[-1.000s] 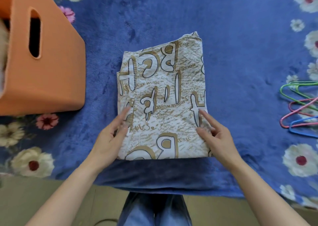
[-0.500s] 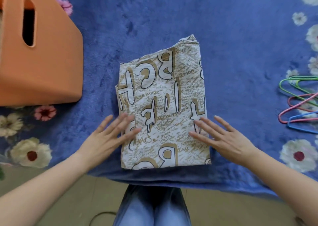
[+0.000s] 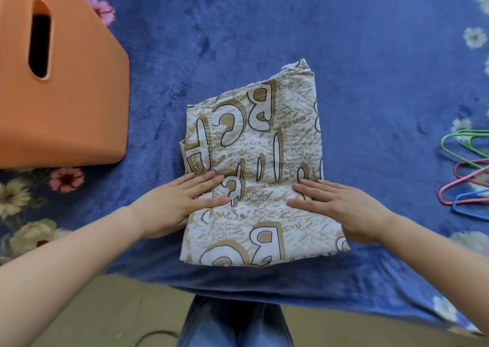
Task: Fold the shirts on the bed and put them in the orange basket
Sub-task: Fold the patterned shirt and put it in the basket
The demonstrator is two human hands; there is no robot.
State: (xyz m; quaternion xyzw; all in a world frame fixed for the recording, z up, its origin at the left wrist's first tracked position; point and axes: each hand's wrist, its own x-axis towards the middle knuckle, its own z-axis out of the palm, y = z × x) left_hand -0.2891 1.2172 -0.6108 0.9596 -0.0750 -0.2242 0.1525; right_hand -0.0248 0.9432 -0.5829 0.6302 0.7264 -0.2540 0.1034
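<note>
Both palms, lifted half a second ago, are now pressed flat on the folded shirt [image 3: 254,140] at frame centre, left hand [image 3: 182,201] and right hand [image 3: 341,206] with fingers straight, nothing gripped; transfer to the basket [image 3: 68,108], upper left, is judged next

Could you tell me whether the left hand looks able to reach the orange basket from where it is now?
Probably yes. The left hand lies flat on the folded shirt, and only blue blanket separates it from the orange basket on that side.
</note>
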